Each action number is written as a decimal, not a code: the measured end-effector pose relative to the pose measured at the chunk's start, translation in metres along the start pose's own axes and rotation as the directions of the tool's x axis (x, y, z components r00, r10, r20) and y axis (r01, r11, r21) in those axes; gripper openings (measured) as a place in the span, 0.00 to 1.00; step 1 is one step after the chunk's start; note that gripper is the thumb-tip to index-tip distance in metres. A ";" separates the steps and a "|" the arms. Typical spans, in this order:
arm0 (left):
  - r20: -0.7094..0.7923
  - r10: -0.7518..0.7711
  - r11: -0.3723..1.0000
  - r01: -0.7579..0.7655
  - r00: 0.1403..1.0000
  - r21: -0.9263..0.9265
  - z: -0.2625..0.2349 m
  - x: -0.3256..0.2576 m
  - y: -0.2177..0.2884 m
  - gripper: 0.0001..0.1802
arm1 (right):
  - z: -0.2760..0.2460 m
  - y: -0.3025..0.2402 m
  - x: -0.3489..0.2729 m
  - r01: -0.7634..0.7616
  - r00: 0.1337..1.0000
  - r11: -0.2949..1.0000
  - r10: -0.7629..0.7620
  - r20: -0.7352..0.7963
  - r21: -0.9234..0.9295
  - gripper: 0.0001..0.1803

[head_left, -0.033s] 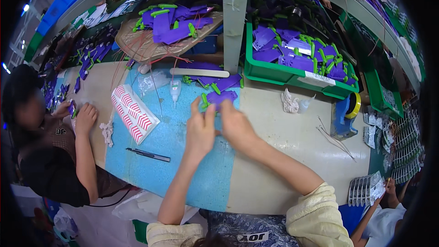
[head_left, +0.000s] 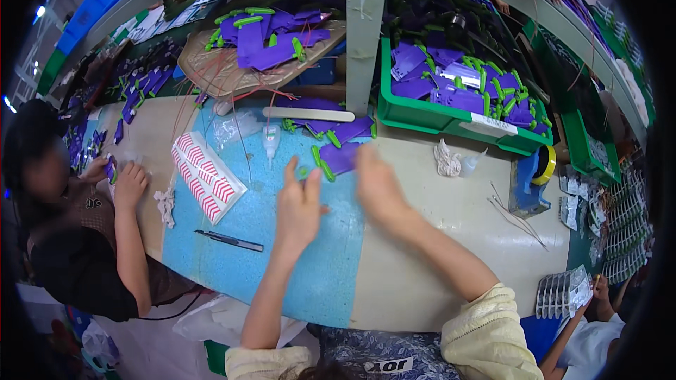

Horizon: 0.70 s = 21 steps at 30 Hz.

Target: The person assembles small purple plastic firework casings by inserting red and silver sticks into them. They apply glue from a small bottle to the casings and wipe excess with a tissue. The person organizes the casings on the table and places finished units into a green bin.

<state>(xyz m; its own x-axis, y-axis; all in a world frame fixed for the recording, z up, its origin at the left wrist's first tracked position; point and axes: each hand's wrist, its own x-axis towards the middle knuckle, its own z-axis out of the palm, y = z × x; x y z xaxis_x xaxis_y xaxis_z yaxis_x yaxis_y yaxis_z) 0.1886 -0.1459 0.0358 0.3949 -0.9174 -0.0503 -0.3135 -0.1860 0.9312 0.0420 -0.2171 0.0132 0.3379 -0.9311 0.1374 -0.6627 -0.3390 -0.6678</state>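
Observation:
On the blue mat (head_left: 303, 274), a purple flat piece with green end strips (head_left: 340, 160) lies just beyond my hands. My left hand (head_left: 297, 210) is to its left, with its forefinger and thumb apart. Between those fingertips shows a small green bit (head_left: 303, 172); whether they touch it I cannot tell. At the right end of the purple piece is my right hand (head_left: 380, 190), its fingers smeared by motion. More purple pieces (head_left: 348, 130) lie behind, beside a pale flat stick (head_left: 308, 114).
A white squeeze bottle (head_left: 270, 142), a red-striped white packet (head_left: 209, 177) and a box cutter (head_left: 229, 241) lie to the left. A green crate (head_left: 429, 118) of purple pieces and a tape dispenser (head_left: 529, 183) stand right. A co-worker's hand (head_left: 132, 181) works at far left.
My hands have drawn apart, the left shifting left and the right moving right. The purple piece, earlier partly covered by them, now shows more fully.

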 end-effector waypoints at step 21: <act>0.263 0.509 0.795 -0.565 0.820 0.222 0.057 -0.086 -0.021 0.15 | -0.073 0.063 -0.069 -0.184 0.967 0.982 0.187 0.171 -0.031 0.14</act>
<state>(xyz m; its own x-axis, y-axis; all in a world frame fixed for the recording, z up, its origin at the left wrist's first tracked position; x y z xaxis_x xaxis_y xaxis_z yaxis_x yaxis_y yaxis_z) 0.1123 -0.0833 0.0001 -0.0630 -0.9391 0.3378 -0.6640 0.2921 0.6883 -0.0720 -0.1839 0.0152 0.3173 -0.9411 -0.1169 -0.7342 -0.1658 -0.6584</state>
